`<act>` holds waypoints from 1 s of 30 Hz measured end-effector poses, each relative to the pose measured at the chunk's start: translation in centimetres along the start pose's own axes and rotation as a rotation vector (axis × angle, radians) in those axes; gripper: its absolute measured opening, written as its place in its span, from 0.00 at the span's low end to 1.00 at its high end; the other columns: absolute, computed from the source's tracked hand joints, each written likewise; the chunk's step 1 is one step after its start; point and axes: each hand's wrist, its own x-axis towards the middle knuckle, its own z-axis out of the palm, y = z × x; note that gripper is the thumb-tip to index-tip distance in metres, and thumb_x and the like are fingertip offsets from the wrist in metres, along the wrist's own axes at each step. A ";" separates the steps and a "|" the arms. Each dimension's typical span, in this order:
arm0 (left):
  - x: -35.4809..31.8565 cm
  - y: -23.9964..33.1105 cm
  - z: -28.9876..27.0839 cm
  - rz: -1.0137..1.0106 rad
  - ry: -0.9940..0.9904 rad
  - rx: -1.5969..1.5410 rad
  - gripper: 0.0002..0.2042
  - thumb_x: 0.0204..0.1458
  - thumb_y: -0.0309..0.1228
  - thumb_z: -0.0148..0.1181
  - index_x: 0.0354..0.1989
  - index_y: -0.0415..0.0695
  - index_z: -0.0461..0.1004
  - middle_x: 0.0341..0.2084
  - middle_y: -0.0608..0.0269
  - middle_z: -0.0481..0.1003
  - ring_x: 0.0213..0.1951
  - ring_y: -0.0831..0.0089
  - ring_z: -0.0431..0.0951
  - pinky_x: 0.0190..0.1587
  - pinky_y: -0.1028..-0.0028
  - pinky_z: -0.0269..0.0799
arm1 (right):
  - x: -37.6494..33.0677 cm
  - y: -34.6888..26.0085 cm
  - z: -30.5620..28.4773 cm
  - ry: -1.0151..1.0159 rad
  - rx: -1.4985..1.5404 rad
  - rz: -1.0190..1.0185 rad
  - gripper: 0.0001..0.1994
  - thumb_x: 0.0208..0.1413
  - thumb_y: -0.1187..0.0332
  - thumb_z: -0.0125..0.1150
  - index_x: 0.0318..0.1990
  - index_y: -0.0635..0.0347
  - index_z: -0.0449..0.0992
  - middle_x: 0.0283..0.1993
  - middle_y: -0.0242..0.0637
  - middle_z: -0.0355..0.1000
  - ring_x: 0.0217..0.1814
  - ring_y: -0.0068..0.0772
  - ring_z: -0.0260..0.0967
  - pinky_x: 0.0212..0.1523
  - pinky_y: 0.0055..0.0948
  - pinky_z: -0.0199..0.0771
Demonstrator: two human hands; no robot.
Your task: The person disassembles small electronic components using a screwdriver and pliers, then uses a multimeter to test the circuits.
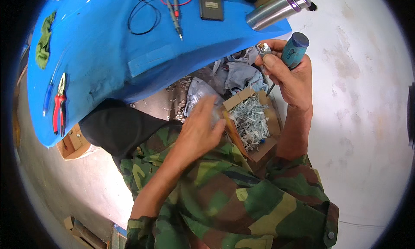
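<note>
My right hand [288, 78] is closed round a screwdriver with a teal handle [295, 51], its shaft pointing down past the palm. Between the thumb and forefinger of that same hand is a small silvery metal piece [263, 48] with a brass-coloured bit on it. My left hand [199, 130] is over my lap, blurred by motion, thumb apart from the stretched fingers, with nothing visible in it. Between my hands an open cardboard box [264, 150] holds many thin metallic strips [250, 123].
On the blue table [103, 45] lie red-handled pliers [59, 106], a blue screwdriver [48, 95], a green cloth [45, 41], test probes [176, 17], a dark flat device [211, 5] and a steel bottle [276, 10]. Grey rags [244, 76] lie beyond the box; a white wall [359, 119] stands at right.
</note>
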 end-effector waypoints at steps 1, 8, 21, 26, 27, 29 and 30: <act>0.3 0.9 -0.5 0.111 0.129 0.120 0.25 0.58 0.28 0.63 0.64 0.36 0.69 0.58 0.44 0.73 0.54 0.57 0.78 0.60 0.63 0.71 | -0.2 0.0 -0.1 -0.019 0.004 0.003 0.16 0.57 0.67 0.72 0.49 0.67 0.81 0.37 0.34 0.81 0.34 0.16 0.74 0.34 0.17 0.74; -2.3 1.8 -8.9 -0.314 0.199 -0.002 0.19 0.59 0.26 0.63 0.58 0.33 0.73 0.49 0.49 0.78 0.48 0.68 0.80 0.52 0.70 0.75 | -0.7 3.0 4.0 -0.168 0.035 0.077 0.12 0.54 0.72 0.72 0.46 0.61 0.82 0.37 0.25 0.78 0.38 0.15 0.71 0.41 0.21 0.73; -6.9 3.6 -11.3 -0.201 0.416 -0.387 0.17 0.58 0.20 0.67 0.56 0.34 0.75 0.44 0.62 0.80 0.44 0.77 0.79 0.48 0.77 0.75 | -1.2 3.2 15.3 -0.721 0.024 0.039 0.18 0.52 0.70 0.73 0.50 0.66 0.78 0.41 0.32 0.76 0.43 0.20 0.70 0.45 0.25 0.72; -7.7 3.1 -12.1 -0.216 0.446 -0.495 0.13 0.57 0.21 0.68 0.50 0.35 0.77 0.39 0.66 0.79 0.39 0.81 0.78 0.41 0.81 0.74 | -1.4 2.5 16.6 -0.775 0.152 0.160 0.19 0.52 0.70 0.72 0.50 0.67 0.77 0.42 0.33 0.77 0.44 0.22 0.71 0.47 0.28 0.73; -7.8 3.0 -12.2 -0.217 0.449 -0.541 0.13 0.57 0.21 0.68 0.49 0.35 0.77 0.39 0.66 0.79 0.39 0.81 0.78 0.40 0.81 0.74 | -1.4 2.6 16.8 -0.780 0.167 0.171 0.19 0.52 0.70 0.72 0.50 0.67 0.77 0.42 0.32 0.77 0.44 0.21 0.71 0.47 0.27 0.73; -8.2 2.7 -12.2 -0.221 0.478 -0.571 0.12 0.57 0.22 0.68 0.49 0.36 0.77 0.38 0.66 0.79 0.37 0.81 0.78 0.39 0.80 0.75 | -1.4 2.6 17.0 -0.788 0.197 0.193 0.18 0.53 0.71 0.72 0.49 0.66 0.78 0.42 0.30 0.76 0.45 0.19 0.70 0.47 0.26 0.73; -8.4 2.6 -12.2 -0.223 0.491 -0.589 0.12 0.57 0.22 0.68 0.49 0.36 0.77 0.37 0.66 0.79 0.37 0.80 0.78 0.38 0.80 0.75 | -1.4 2.7 17.1 -0.786 0.195 0.206 0.17 0.53 0.71 0.72 0.49 0.66 0.78 0.42 0.29 0.76 0.45 0.19 0.70 0.47 0.26 0.72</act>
